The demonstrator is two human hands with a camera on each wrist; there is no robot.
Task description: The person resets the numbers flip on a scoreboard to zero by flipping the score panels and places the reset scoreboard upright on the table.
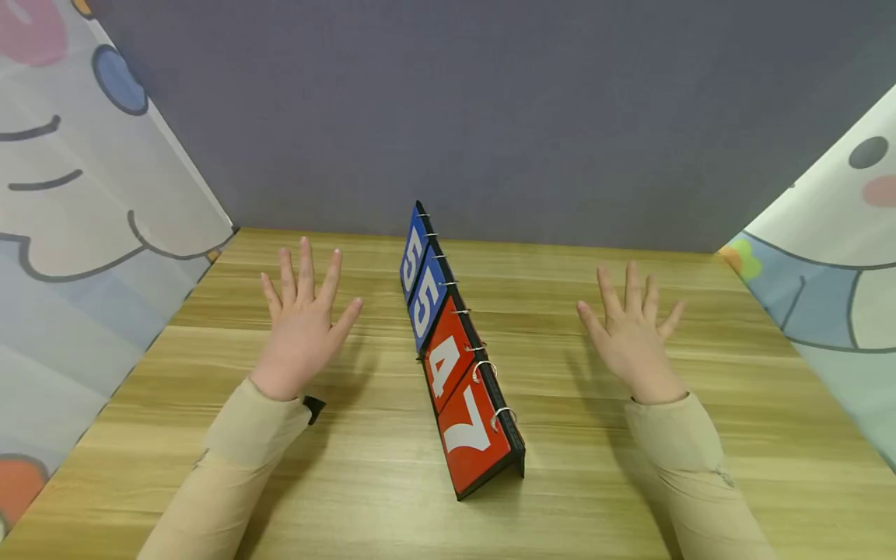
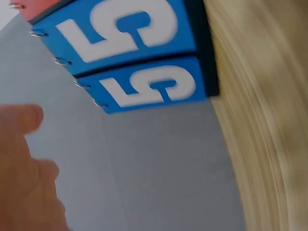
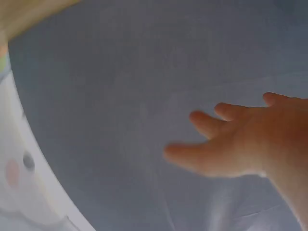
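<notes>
In the middle of the head view, a flip scoreboard (image 1: 458, 346) stands on the wood-grain table (image 1: 378, 505) like a tent, running from near the back edge down toward the lower centre of the frame. Its left-facing side carries two blue cards (image 1: 435, 272) showing 5 and 5 at the far end and two red cards (image 1: 455, 467) showing 4 and 7 at the near end, hung from metal rings (image 1: 494, 420) along the black top ridge. It lies between the two hands and touches neither: the left hand (image 1: 297, 338) is left of centre and the right hand (image 1: 637, 346) right of centre, well apart, both palm down over the table with fingers spread and straight, holding nothing. Beige sleeves (image 1: 241, 451) cover both forearms, which the bottom edge cuts off. A small black piece (image 1: 316, 407) pokes out by the left cuff, too covered to identify. The scoreboard's right-facing side is hidden. In the left wrist view, the top edge crops the board, leaving the two 5s and a corner of red, and the blurred left hand is cut by the left edge. In the right wrist view, the right hand enters from the right against the grey backdrop (image 3: 106, 106), its fingers partly overlapping.
</notes>
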